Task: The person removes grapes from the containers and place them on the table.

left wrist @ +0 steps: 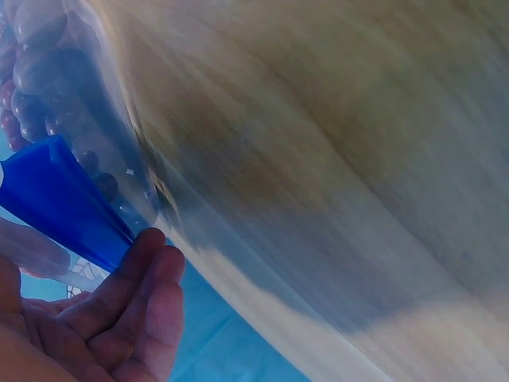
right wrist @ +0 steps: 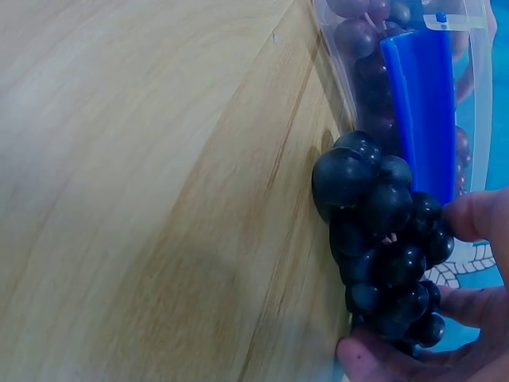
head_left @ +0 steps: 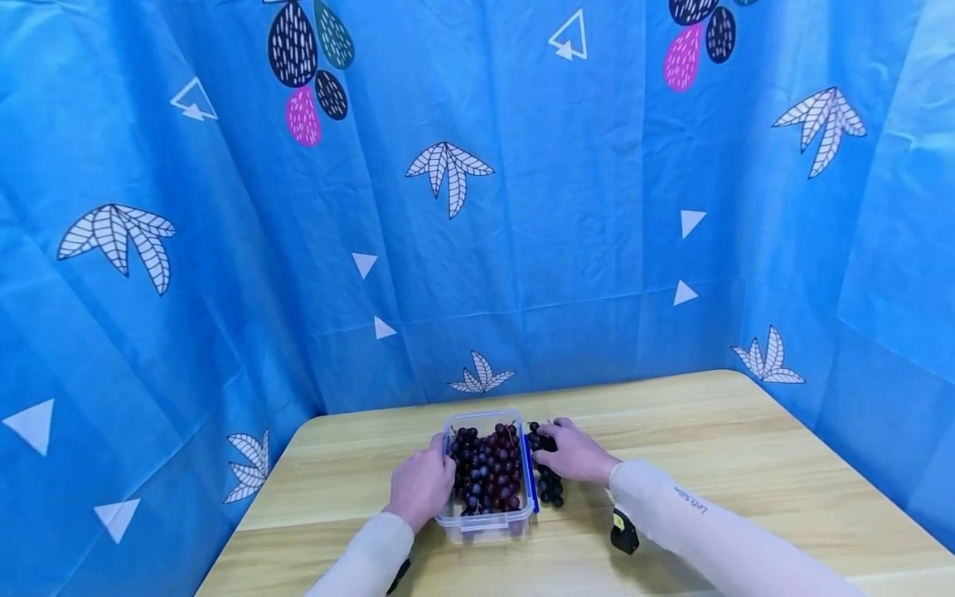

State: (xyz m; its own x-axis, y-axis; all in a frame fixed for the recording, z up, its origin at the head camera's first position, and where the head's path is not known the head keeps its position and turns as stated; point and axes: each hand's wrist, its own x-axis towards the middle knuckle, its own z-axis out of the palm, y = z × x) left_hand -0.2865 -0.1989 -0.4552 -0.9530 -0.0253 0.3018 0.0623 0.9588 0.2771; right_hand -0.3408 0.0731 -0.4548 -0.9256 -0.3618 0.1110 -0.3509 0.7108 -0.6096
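Observation:
A clear plastic container (head_left: 485, 522) full of dark red grapes (head_left: 487, 468) stands on the table. My left hand (head_left: 423, 482) grips its left wall near the rim; in the left wrist view its fingertips (left wrist: 151, 243) meet the end of a blue latch flap (left wrist: 67, 203). Against the container's right side lies a bunch of black grapes (right wrist: 382, 239). My right hand (head_left: 576, 452) holds the far part of that bunch, its fingers curled about the grapes. Another blue latch flap (right wrist: 421, 111) hangs beside the bunch. The bunch still touches the tabletop.
The light wood table (head_left: 709, 464) has rounded far corners. Blue patterned cloth (head_left: 477, 249) hangs behind it and along both sides. A black wrist device (head_left: 623, 531) is strapped under the right sleeve.

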